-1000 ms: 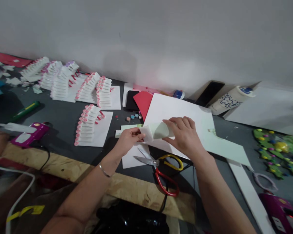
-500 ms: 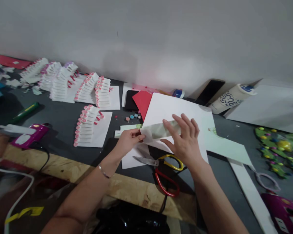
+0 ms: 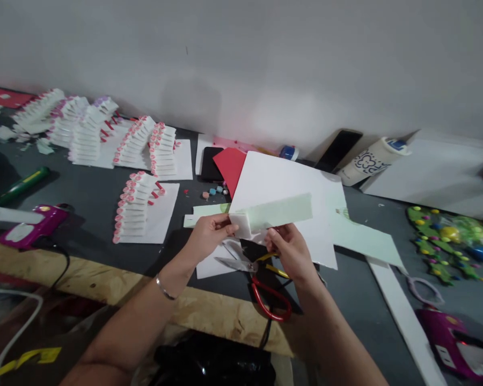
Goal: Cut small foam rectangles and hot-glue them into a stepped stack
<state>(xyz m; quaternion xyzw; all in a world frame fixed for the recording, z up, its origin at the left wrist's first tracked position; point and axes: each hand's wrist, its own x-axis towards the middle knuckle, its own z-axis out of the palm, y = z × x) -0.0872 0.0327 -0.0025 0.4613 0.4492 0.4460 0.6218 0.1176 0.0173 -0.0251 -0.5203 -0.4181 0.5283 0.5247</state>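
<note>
My left hand (image 3: 213, 236) pinches the white folded-over end of a pale green paper strip (image 3: 284, 210). The strip stretches to the right above a large white sheet (image 3: 273, 177). Below it, my right hand (image 3: 287, 249) has its fingers curled, with thumb and forefinger closed at the strip's lower edge. Scissors with one red and one yellow handle (image 3: 271, 305) lie under the right hand, blades pointing left and part of the yellow handle hidden. A smaller white piece of paper (image 3: 215, 268) is under the blades.
White cards with rows of pink-tipped strips (image 3: 134, 212) stand on the left. Two purple glue guns (image 3: 34, 225) lie at the sides. A red paper piece (image 3: 229, 166), black phone (image 3: 211, 163), white tumbler (image 3: 370, 161) and green decorations with coloured balls (image 3: 434, 236) surround the work.
My right hand has moved from over the strip, fingers spread, to its lower edge, fingers now curled in. The left hand keeps its pinch. The view has shifted slightly.
</note>
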